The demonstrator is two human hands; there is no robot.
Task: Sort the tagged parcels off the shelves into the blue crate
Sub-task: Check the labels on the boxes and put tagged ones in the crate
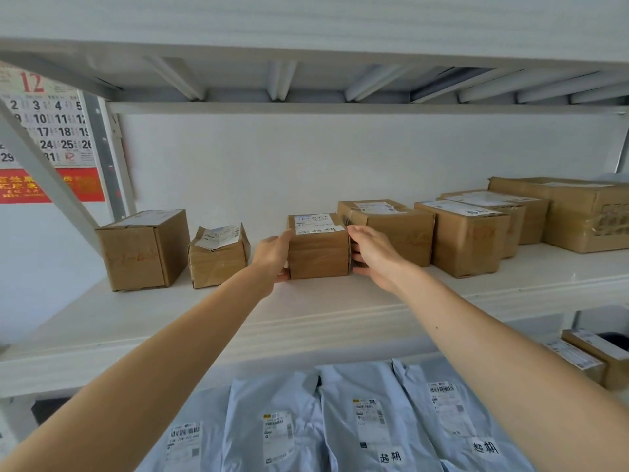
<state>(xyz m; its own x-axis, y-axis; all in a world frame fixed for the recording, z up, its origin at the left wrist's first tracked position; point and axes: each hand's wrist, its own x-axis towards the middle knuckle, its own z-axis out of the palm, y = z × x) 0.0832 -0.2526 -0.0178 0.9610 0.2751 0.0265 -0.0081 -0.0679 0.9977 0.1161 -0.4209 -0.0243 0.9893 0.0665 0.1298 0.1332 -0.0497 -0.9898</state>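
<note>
Bright soft daylight, faint shadows, sharp focus, wide-angle edge bending

Parcel storeroom or pickup depot: white metal shelving against a plain wall, labelled cardboard boxes in a row above, grey mailer bags with barcode labels below, wall calendar far left.

One wide-angle view, taken from the person's head. It faces a white shelf and the wall behind it almost head-on, tipped slightly downward, from a height between this board and the upper shelf, whose underside fills the top. The shelf is within arm's reach: both forearms run in from the bottom corners, and the left hand and right hand hold a small box at the centre. Pale mailers on the lower level lie along the bottom edge, a calendar at far left
</note>
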